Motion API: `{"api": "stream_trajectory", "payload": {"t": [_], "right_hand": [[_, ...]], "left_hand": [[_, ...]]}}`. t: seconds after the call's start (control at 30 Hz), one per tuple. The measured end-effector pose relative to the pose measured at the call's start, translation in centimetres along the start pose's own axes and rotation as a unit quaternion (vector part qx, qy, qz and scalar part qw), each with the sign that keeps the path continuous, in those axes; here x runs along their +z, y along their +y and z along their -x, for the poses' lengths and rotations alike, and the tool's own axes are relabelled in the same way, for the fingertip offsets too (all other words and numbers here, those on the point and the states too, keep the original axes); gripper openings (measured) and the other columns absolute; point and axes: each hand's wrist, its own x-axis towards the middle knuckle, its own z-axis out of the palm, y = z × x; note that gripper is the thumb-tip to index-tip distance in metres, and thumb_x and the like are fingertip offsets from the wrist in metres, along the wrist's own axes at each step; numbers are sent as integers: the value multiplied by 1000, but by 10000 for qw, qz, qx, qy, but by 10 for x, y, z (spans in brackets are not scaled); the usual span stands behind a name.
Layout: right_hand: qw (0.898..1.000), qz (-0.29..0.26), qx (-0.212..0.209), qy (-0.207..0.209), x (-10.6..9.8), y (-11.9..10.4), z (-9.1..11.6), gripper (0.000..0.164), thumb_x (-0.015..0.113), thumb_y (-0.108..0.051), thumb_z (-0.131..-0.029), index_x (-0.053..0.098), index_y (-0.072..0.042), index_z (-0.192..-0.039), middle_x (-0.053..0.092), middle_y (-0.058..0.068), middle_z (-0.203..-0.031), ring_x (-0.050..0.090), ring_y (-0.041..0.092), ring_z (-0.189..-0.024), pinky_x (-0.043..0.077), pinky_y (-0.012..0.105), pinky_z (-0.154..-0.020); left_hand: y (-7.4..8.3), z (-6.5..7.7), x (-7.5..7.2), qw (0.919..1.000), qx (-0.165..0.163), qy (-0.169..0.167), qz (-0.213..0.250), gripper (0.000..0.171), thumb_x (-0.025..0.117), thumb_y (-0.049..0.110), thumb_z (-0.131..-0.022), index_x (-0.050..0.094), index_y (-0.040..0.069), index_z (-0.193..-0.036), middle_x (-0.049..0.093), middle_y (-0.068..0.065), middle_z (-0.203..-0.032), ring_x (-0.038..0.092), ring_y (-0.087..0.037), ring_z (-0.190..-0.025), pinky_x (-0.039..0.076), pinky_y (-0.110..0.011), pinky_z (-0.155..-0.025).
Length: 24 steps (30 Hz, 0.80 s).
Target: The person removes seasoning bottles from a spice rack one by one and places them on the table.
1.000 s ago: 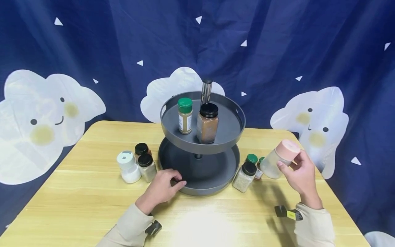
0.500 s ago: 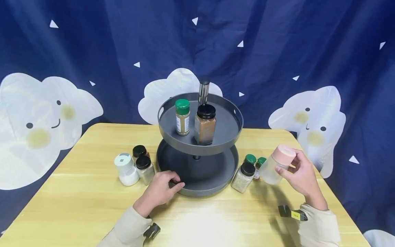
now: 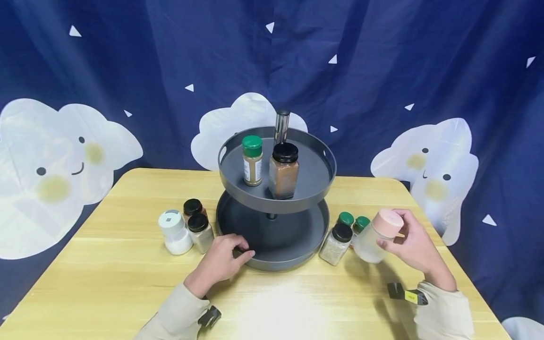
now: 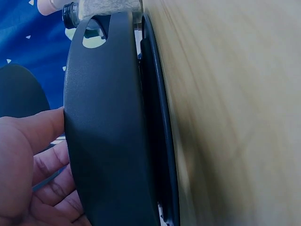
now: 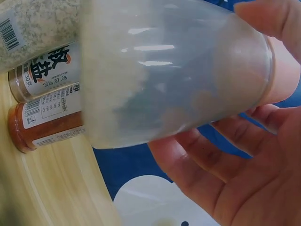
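Note:
My right hand (image 3: pixel 414 243) grips a frosted jar (image 5: pixel 155 75) with a pink cap (image 3: pixel 388 223) near its capped end. The jar tilts, its base low over the table beside the small spice bottles, and pale contents show through its wall. My left hand (image 3: pixel 221 259) rests at the front left of a dark grey two-tier turntable (image 3: pixel 272 267), its fingers curled over the lower tray's rim; in the left wrist view the fingertips are hidden behind the wall. On the upper tray stand a green-capped spice bottle (image 3: pixel 252 161) and a black-lidded jar of brown powder (image 3: pixel 284 172).
Left of the turntable stand a white-capped jar (image 3: pixel 175 233) and two black-lidded jars (image 3: pixel 200 233). At its right are a black-lidded jar (image 3: pixel 335 245) and two green-capped bottles (image 3: pixel 361 224). Behind the wooden table (image 3: pixel 127 283) hangs a blue cloud-print curtain (image 3: pixel 340 28).
My right hand has lowered the pink-capped jar toward the table and slightly nearer me. The left hand stays at the lower tray's rim. The camera view shifts slightly.

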Motion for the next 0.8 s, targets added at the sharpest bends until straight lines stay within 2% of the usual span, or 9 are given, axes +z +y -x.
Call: {"api": "stream_trajectory", "payload": {"t": [0.2,0.33,0.8], "right_hand": [[9995,150,52,-283,2,4,0,59,80,4,-67,44,3,-114,53,5,-101,59,3,-83,57,23,-65],[9987,284,100,-416,3,5,0,60,81,2,-66,44,3,-113,55,10,-100,58,3,-85,57,24,-65],[9929,863,169,-797,9,9,-1,62,88,-12,-61,48,-5,-108,58,8,-94,56,14,-81,53,31,-64]], "left_hand": [[0,1,0,10000,-7,-6,-35,12,76,23,-77,66,17,-74,63,6,-73,59,-11,-70,53,-32,-65],[0,1,-1,10000,-57,-27,-22,12,76,22,-77,66,16,-74,63,5,-73,59,-11,-71,53,-32,-66],[1,0,-3,10000,-43,-37,-34,12,76,22,-77,66,16,-74,63,5,-73,60,-12,-71,53,-33,-66]]}}
